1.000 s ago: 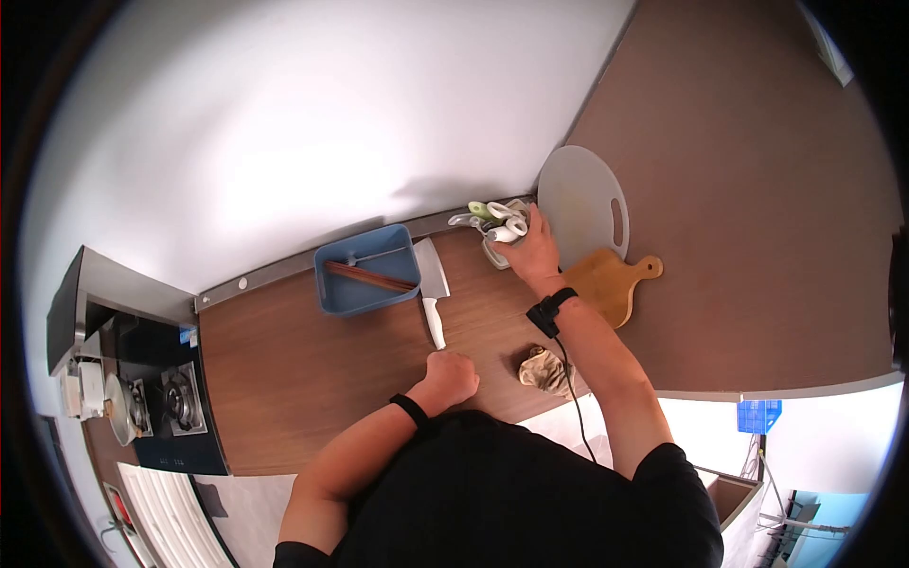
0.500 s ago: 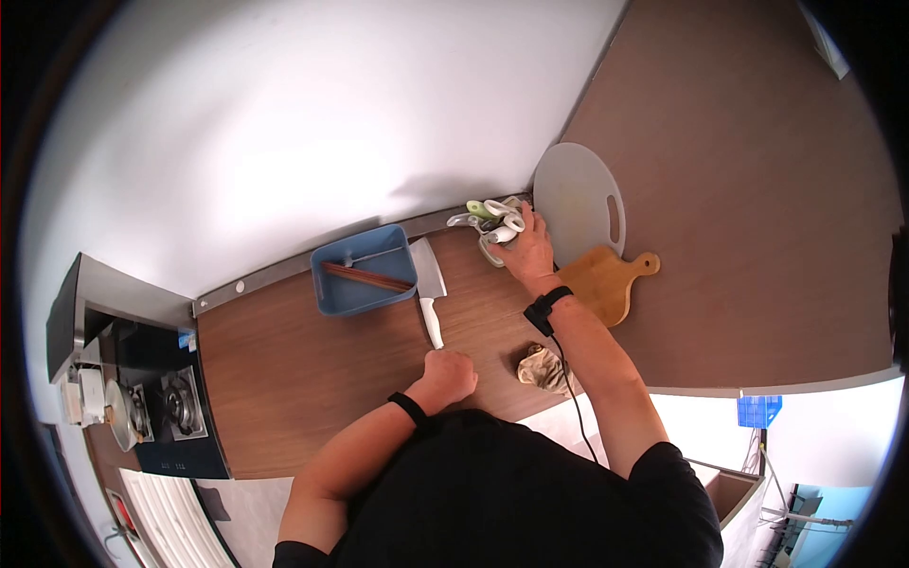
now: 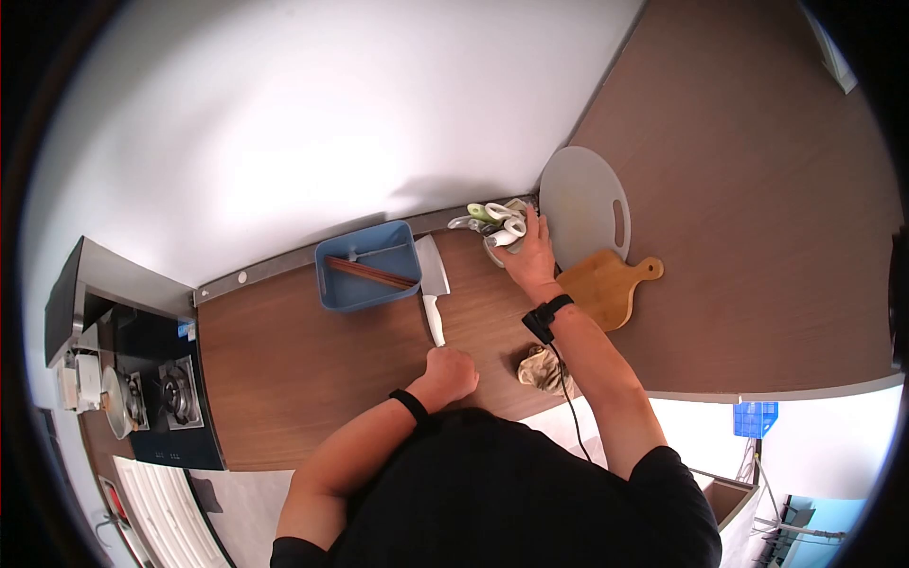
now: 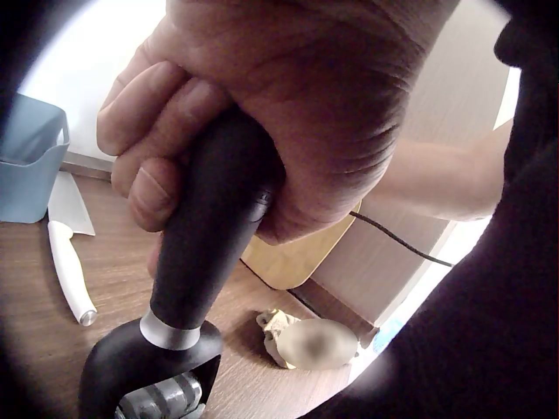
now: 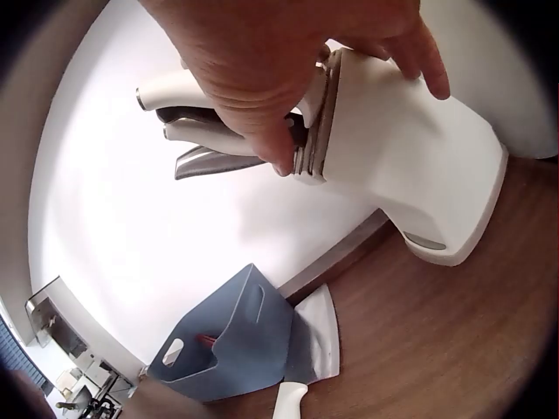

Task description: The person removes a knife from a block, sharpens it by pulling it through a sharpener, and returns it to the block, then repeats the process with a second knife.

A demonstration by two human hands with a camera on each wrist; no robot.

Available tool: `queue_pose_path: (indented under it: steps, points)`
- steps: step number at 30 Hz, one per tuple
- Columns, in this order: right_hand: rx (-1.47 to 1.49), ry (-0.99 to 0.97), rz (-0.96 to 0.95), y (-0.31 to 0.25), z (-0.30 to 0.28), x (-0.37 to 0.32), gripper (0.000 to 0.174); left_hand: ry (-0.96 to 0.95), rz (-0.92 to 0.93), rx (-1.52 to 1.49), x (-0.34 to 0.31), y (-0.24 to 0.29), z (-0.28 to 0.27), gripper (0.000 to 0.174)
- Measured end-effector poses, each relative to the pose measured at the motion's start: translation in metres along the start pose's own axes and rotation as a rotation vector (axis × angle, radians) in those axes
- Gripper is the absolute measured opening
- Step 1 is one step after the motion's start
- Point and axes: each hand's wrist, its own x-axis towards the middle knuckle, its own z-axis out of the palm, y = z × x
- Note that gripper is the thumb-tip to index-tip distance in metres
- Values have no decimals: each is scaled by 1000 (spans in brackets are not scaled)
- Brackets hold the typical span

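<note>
1. The left hand (image 3: 451, 376) has its fingers curled tightly round the handle of a black tool (image 4: 214, 218); the head view hides that tool beneath the fist.
2. The tool is over the counter (image 3: 275, 379), near its front edge. It has a silver collar, with ridged grey wheels in its head.
3. The right hand (image 3: 533, 260) holds the upper part of a white block (image 5: 410, 140), thumb and fingers parted across it: the thumb lies at the mouth, the fingertips over the farther side.
4. The block is at the back of the counter by the wall, several handles (image 5: 179, 91) sticking out of it, mostly white, with 1 green.
5. A cleaver (image 3: 434, 270) lies between the left hand and the wall, its white handle towards the person and apart from the fist.
6. Just left of the blade is a blue box (image 3: 360, 301) with chopsticks (image 3: 369, 273) inside.
7. To the right, 2 boards stand against a brown panel (image 3: 739, 237): a grey board (image 3: 578, 208), partly behind a wooden board (image 3: 601, 289).
8. A beige bundle (image 3: 543, 369) lies below the right forearm; what it is, I cannot tell.
</note>
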Motion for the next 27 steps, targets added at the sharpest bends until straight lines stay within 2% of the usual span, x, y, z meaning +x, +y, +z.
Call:
queue_pose_path:
  steps: [2,9,14,17,24,27]
  points:
    - [-14,18,-58,6,3,-2,98,18,8,1,0,0,1,32]
    - [-22,37,-76,4,0,-1,94,18,-2,9,2,-2,1,32]
    - [-64,157,-154,12,11,15,88,25,-5,-12,2,-1,-1,32]
    - [-60,83,-107,16,11,24,87,43,-2,-16,2,-2,2,33]
    - [-39,140,-128,6,11,30,85,-5,-22,-33,0,2,-5,30]
    - [-23,122,-145,11,18,35,77,37,2,-57,-1,0,-3,31]
